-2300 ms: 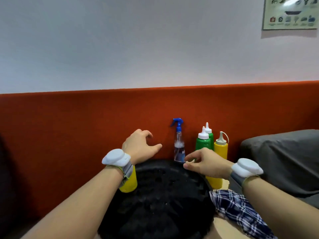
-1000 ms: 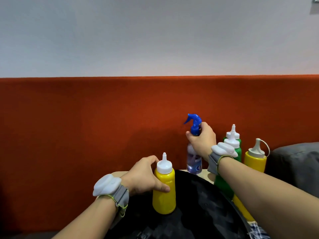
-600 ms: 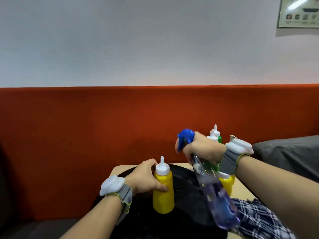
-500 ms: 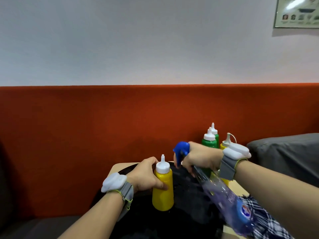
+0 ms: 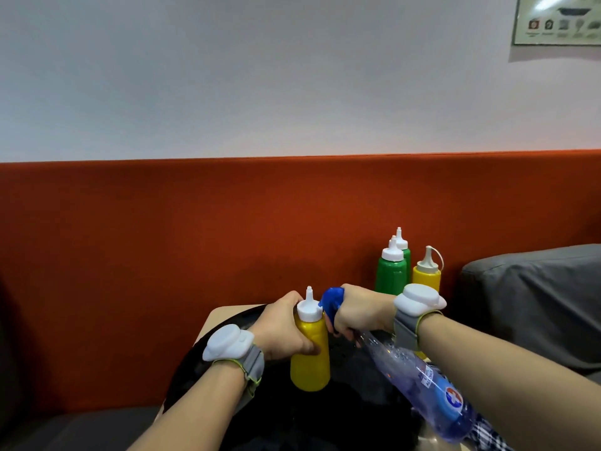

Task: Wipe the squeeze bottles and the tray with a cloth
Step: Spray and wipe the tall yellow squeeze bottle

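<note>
In the lower middle of the frame the left hand (image 5: 279, 330) grips a yellow squeeze bottle (image 5: 310, 362), its fingers (image 5: 304, 348) curled round the bottle's upper body just under the white cap. The bottle stands upright on the black tray (image 5: 198, 349), which lies on a pale worktop (image 5: 218, 315) of which only a corner shows.

Just right of it, the right hand (image 5: 361, 312) holds a clear spray bottle (image 5: 422, 382) by the neck, fingers (image 5: 338, 327) clenched round it below the blue spray head (image 5: 330, 299). The spray bottle is tilted, its base running down toward the lower right of the frame, and the blue head sits right beside the yellow bottle's cap.

Further back, to the right of centre, two green squeeze bottles (image 5: 390, 275) stand one behind the other, with a second yellow squeeze bottle (image 5: 426, 276) just beside them.

A checked cloth (image 5: 487, 437) shows at the bottom right edge, partly hidden by the spray bottle and the right forearm.

Both wrists carry a white device (image 5: 227, 341) on a grey strap. An orange-red backrest (image 5: 162, 239) fills the middle band; a grey cushion (image 5: 536, 288) lies at the right.
</note>
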Motion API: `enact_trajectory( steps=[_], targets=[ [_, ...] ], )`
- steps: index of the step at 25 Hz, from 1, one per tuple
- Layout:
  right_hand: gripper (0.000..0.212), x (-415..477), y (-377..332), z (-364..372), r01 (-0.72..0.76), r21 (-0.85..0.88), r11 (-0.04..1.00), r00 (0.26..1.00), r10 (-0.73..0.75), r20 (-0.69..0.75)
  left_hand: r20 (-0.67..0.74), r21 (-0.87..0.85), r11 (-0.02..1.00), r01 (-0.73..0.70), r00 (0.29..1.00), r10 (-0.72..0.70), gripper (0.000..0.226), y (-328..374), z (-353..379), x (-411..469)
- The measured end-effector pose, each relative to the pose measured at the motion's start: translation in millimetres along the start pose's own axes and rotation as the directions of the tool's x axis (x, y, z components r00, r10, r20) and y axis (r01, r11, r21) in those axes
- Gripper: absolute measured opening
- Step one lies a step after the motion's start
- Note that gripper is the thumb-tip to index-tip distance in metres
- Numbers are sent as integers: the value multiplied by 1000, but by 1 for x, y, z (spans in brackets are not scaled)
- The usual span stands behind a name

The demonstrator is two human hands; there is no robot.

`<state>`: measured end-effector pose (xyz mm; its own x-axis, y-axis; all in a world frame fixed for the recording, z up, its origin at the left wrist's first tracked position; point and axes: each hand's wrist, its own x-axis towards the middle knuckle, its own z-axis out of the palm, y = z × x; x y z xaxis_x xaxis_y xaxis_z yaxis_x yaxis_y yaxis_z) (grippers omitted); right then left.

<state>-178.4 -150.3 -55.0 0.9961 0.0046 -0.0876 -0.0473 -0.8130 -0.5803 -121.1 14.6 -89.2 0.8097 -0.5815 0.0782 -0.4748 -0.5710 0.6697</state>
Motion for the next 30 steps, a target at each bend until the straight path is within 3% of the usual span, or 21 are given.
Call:
enact_trajectory(
  steps=[5,9,11,15,21,26,30],
  targets=[
    [26,0,-5,-36,28,35,999,989,-22,-148,-69,-22,1000,-15,998,14,64,-5,2,24],
    [20,21,-19,-88,167,84,982,913,-122,-390,-117,-25,1000,-5,993,2,64,-9,4,52],
    [17,39,-21,-105,180,20,983,883,-153,-444,-129,-31,999,-12,992,8,63,-11,6,68],
    [46,85,-4,-108,53,-4,999,819,-46,-573,-146,-47,999,-16,989,9,61,-19,3,97],
    [53,149,49,-88,-127,42,991,749,123,-651,-138,-53,997,-47,990,39,66,-29,0,124],
    [61,168,60,-77,-201,204,958,617,285,-733,-128,-52,997,-54,991,47,63,-33,-1,131],
    [62,157,46,-83,-214,195,957,612,287,-737,-119,-82,996,-21,993,11,64,-33,-6,127]
  ],
)
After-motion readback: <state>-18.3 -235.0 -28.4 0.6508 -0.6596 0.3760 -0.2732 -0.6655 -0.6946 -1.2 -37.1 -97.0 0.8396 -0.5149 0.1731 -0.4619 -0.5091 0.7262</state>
